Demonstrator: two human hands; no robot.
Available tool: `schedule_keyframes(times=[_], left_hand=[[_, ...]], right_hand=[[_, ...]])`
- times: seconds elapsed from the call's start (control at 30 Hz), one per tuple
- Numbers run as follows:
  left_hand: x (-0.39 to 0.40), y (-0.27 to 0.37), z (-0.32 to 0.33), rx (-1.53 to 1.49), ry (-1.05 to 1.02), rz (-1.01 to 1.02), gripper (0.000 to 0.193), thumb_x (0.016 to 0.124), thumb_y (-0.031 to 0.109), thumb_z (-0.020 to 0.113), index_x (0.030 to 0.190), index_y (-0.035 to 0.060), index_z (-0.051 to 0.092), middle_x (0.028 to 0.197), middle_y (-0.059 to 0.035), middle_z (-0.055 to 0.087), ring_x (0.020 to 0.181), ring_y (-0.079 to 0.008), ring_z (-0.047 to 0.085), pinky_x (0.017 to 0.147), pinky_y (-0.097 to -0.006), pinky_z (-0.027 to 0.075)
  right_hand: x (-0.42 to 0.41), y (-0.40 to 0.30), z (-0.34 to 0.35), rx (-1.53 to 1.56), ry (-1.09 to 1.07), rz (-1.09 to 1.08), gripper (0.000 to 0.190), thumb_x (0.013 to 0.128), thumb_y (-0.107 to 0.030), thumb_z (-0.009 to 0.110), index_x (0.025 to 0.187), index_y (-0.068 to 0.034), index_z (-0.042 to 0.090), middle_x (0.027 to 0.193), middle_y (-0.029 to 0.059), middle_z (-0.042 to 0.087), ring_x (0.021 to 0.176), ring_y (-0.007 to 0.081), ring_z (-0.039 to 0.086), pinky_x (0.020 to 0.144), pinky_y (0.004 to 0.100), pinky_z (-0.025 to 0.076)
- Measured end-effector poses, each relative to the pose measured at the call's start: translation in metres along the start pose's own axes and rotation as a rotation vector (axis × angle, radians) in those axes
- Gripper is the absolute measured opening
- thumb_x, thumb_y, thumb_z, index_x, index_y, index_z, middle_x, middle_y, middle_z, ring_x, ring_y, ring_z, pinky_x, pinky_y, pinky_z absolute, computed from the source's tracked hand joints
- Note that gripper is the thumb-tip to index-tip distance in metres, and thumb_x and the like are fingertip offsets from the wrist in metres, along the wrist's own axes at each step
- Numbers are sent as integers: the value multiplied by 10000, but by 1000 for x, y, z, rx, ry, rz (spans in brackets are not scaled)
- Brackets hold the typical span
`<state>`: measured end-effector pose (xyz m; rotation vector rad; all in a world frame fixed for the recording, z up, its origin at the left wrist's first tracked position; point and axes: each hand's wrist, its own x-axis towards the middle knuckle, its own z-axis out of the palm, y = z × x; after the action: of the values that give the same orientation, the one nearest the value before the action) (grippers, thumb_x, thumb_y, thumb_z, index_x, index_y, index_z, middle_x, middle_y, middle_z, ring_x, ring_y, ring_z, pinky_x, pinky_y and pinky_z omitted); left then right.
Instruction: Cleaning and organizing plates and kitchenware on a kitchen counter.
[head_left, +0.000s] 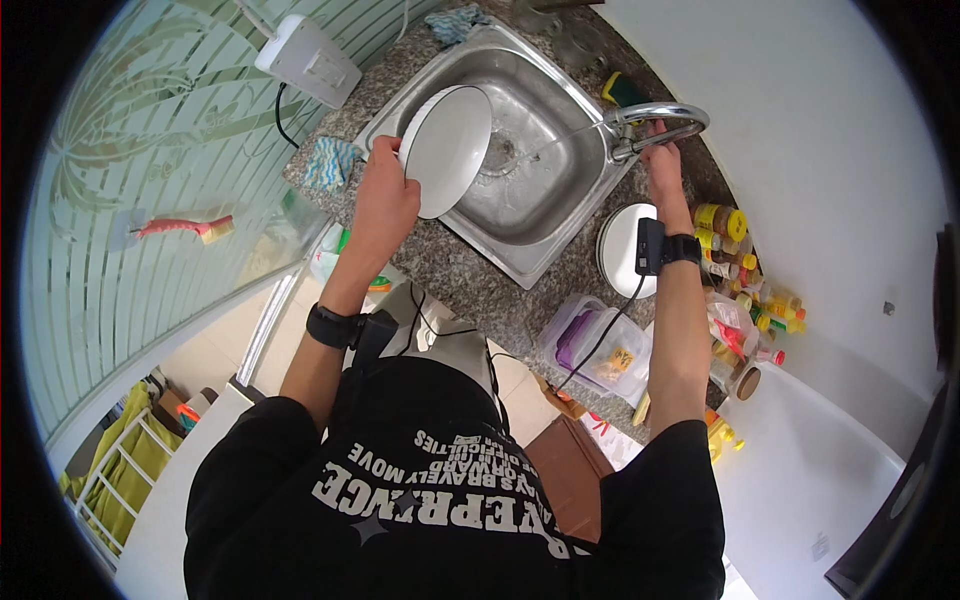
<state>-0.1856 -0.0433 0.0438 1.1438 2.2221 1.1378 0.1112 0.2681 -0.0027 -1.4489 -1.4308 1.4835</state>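
Note:
My left hand (386, 191) grips the rim of a white dish (450, 154), which is tilted over the left side of a stainless steel sink (562, 191). My right hand (663, 169) is at the lever of the chrome faucet (682, 112), its fingertips partly hidden behind the metal. A thin stream of water (562, 139) runs from the spout into the basin near the drain. To the right of the sink, white plates (622, 247) are stacked on the granite counter (469, 262), partly covered by my right forearm.
A yellow-green sponge (624, 90) lies behind the faucet. Blue-striped cloths (330, 163) rest by the sink's left corners. Plastic containers (600, 349) and several condiment bottles (724, 221) stand at right. A white power strip (307, 60) hangs at the left glass partition. A cable trails from my right wrist.

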Motion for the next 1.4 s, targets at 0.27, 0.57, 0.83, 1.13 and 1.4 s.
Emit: schedule_keyframes(times=[0.27, 0.57, 0.83, 1.13, 1.4], left_hand=[[-6, 14, 0, -13, -53, 14, 414, 744, -39, 503, 1146, -47, 405, 1021, -289, 566, 971, -437, 570, 844, -448, 445], [-38, 8, -23, -254, -181, -154, 452, 771, 7, 509, 1206, -32, 395, 1037, -222, 583, 841, -321, 645, 652, -383, 540], [-81, -41, -28, -666, -279, -438, 429, 856, 47, 559, 1260, -20, 433, 1135, -168, 596, 925, -249, 661, 658, -343, 599], [-145, -80, 13, -933, -226, -570, 337, 899, 106, 614, 1169, -47, 486, 1106, -184, 612, 960, -285, 658, 710, -407, 624], [-165, -87, 41, -731, -297, -579, 302, 894, 164, 634, 1127, -19, 576, 1031, -119, 637, 894, -221, 663, 641, -389, 616]], right_hand=[[-5, -22, -22, -153, -118, 12, 892, 686, 24, 501, 1485, 49, 104, 1488, 195, 314, 1384, 280, 309, 990, 285, 338], [-221, -71, -105, -374, -134, 153, 373, 935, -132, 499, 1288, -15, 531, 1167, 79, 621, 1015, 179, 606, 869, 300, 469], [-404, 80, -184, -161, 231, 367, 403, 912, -169, 553, 1289, -37, 502, 1110, 102, 611, 949, 199, 609, 801, 328, 519], [-422, 147, -139, 111, 220, 348, 330, 917, -100, 502, 1218, 29, 460, 1006, 139, 579, 820, 225, 647, 646, 311, 552], [-411, 160, -125, -204, 356, 220, 314, 919, -133, 517, 1161, 67, 513, 725, 151, 641, 606, 193, 649, 564, 318, 510]])
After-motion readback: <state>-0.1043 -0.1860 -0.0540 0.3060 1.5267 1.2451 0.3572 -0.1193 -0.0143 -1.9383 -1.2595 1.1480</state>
